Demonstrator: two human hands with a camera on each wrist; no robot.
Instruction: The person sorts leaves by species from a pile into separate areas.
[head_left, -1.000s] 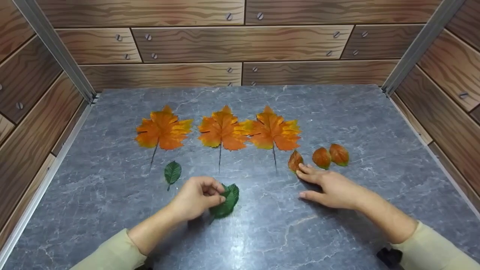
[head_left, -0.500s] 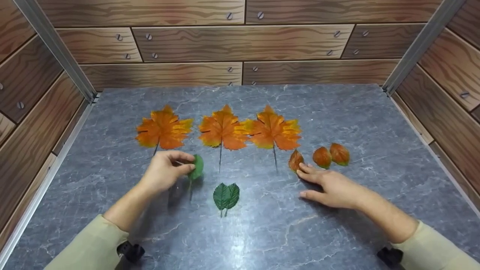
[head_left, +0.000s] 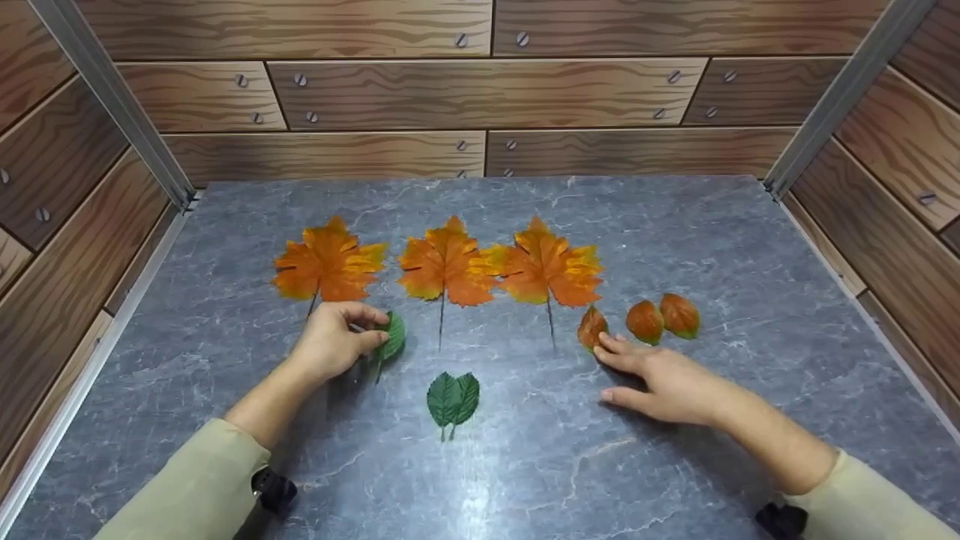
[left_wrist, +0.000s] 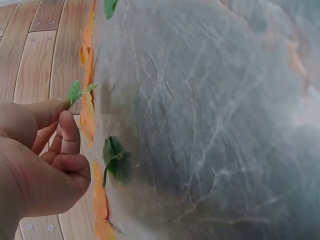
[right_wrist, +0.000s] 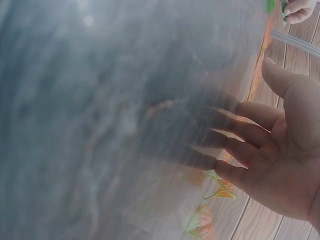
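Observation:
My left hand (head_left: 334, 341) pinches a green leaf (head_left: 394, 337) between thumb and fingertips, close over the table, its stem hanging down. In the left wrist view another green leaf (left_wrist: 115, 157) lies on the table beyond the hand; the hand hides it in the head view. Two more green leaves (head_left: 452, 397), partly overlapping, lie to the right and nearer. My right hand (head_left: 671, 379) rests palm down with fingers extended, its fingertips at the lower edge of a small brown leaf (head_left: 592, 326). Two other brown leaves (head_left: 644, 321) lie just to its right.
Three orange maple leaves (head_left: 448, 262) with thin dark stems lie in a row farther back; the middle and right ones meet at their edges. The grey marbled table (head_left: 540, 480) ends at wood-patterned walls (head_left: 480, 94) with metal corner posts (head_left: 847, 94).
My left hand has carried a green leaf left and away from the other two, to near the left maple leaf's stem, then lowered it slightly. My right hand stays in place.

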